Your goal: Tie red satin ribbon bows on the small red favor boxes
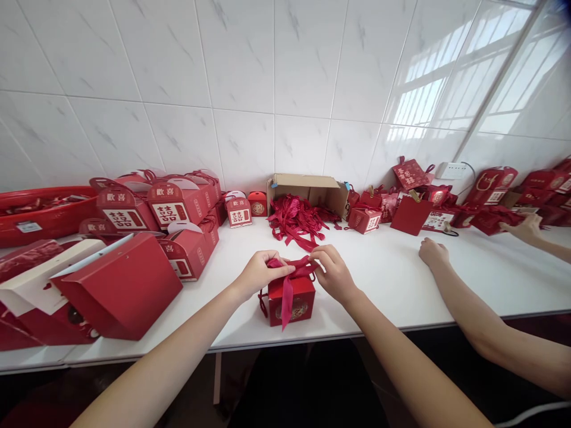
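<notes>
- A long, smooth white counter (383,285) runs along a pale marbled tile wall (250,71).
- At left, a big plain-faced red paper bag (134,291) stands in front of stacked red cardboard gift boxes (196,199) with white labels.
- Behind the work, an open brown cardboard carton (307,180) spills a heap of loose crimson ribbons (297,217).
- At right, a co-worker's curled hand (433,252) rests on the counter, well apart.
- A small glossy red cube-shaped box (307,297) sits upright at centre, near the counter's front edge; a hard tug toward the body could drag it over, since nothing braces it.
- The left hand (267,273) pinches a shiny crimson fabric ribbon (287,297) above the box; the right hand (332,276) grips the same ribbon with its fingertips. Uneven pulling could tilt the box; a loosened pinch could let the ribbon slip.
- A thin dark red cord (263,304) hangs at the box's left side and might snag.
</notes>
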`<state>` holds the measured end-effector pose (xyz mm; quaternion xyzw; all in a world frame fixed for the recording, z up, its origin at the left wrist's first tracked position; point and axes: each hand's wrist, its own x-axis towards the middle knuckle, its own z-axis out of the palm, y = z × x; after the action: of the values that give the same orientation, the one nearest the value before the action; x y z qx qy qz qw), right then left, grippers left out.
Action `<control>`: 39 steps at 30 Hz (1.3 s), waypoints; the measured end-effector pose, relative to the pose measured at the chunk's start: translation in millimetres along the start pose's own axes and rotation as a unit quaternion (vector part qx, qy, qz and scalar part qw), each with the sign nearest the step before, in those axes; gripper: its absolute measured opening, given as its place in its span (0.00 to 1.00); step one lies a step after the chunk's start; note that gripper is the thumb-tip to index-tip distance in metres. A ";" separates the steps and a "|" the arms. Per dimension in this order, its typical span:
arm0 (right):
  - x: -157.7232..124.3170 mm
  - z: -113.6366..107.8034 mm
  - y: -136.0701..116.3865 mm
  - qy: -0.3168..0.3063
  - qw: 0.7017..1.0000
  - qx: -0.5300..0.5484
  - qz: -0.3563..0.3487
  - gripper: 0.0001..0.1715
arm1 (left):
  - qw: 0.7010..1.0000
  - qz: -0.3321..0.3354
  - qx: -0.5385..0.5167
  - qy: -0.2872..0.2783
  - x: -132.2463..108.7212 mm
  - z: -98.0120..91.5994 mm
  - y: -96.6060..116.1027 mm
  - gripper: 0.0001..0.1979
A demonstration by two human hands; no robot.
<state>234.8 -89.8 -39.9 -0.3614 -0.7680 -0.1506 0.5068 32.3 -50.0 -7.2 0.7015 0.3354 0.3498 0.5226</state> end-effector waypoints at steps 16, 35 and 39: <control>-13.0 -12.2 -35.0 0.026 0.992 0.084 0.092 0.05 | 1.000 0.003 -0.002 0.013 -1.2 1.0 -1.7 0.17; -18.4 -26.2 -53.0 -0.084 0.980 -0.063 -0.169 0.12 | 0.998 0.025 0.041 0.030 3.4 -2.6 -11.4 0.17; -8.6 -27.4 -47.9 -0.067 0.990 0.044 -0.114 0.09 | 0.999 0.022 0.041 0.026 3.2 -3.7 -11.1 0.18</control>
<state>221.2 -142.8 -29.0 -0.2577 -0.8424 -0.1487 0.4494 29.8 -42.9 -16.7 0.7204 0.3474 0.3648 0.4767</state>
